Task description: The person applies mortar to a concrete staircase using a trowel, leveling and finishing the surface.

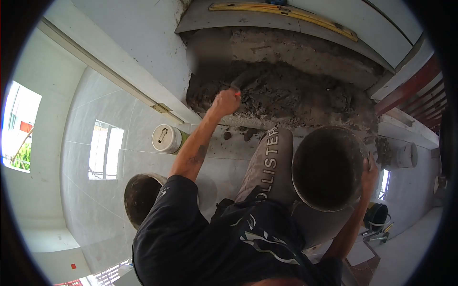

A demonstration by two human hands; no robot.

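Note:
My left hand (226, 102) is closed around the red-orange handle of a trowel (237, 94), whose blade is hard to make out against the dark mortar. Wet, lumpy mortar (286, 93) covers the step in front of me. On the right, my right hand (369, 172) grips the rim of a large dark bucket (328, 169), tilted over my thigh with its opening facing up. The inside of the bucket is dark, and its contents cannot be made out.
A yellow level (286, 13) lies on the upper ledge. A white lidded bucket (167, 138) and a dirty bucket (141, 198) stand left. At right are a pale bucket (406, 155), a black bucket (376, 215) and tools (380, 235). Walls flank the step.

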